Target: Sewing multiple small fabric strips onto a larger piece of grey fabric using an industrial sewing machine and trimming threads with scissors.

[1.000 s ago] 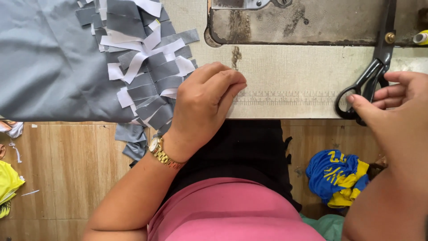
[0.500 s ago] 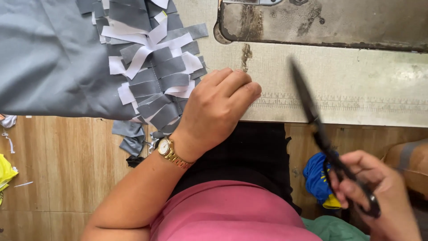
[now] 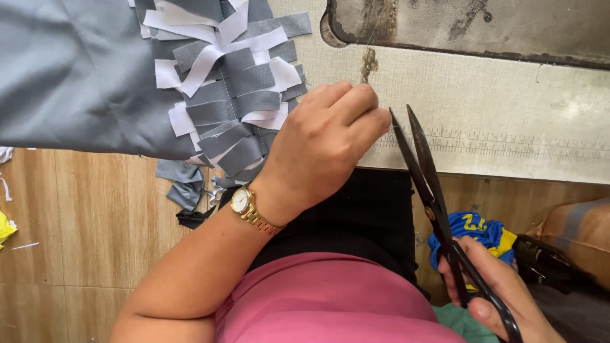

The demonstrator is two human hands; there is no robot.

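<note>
My left hand (image 3: 324, 149) rests clenched at the table (image 3: 508, 127) edge, pinching a thin thread (image 3: 376, 95). My right hand (image 3: 492, 295) grips the scissors (image 3: 432, 190), blades slightly parted, pointing up-left, tips just right of the left fingers (image 3: 372, 121), nearest the thread.

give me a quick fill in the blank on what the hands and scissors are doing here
1. The right hand holds a pair of black ____ by the handles.
2. The scissors have their blades slightly ____, tips pointing toward the left hand.
3. On the left wrist sits a gold-coloured ____.
4. Beside the left hand lies a pile of grey and ____ fabric strips on the table.

Missing words: scissors; open; watch; white
</note>
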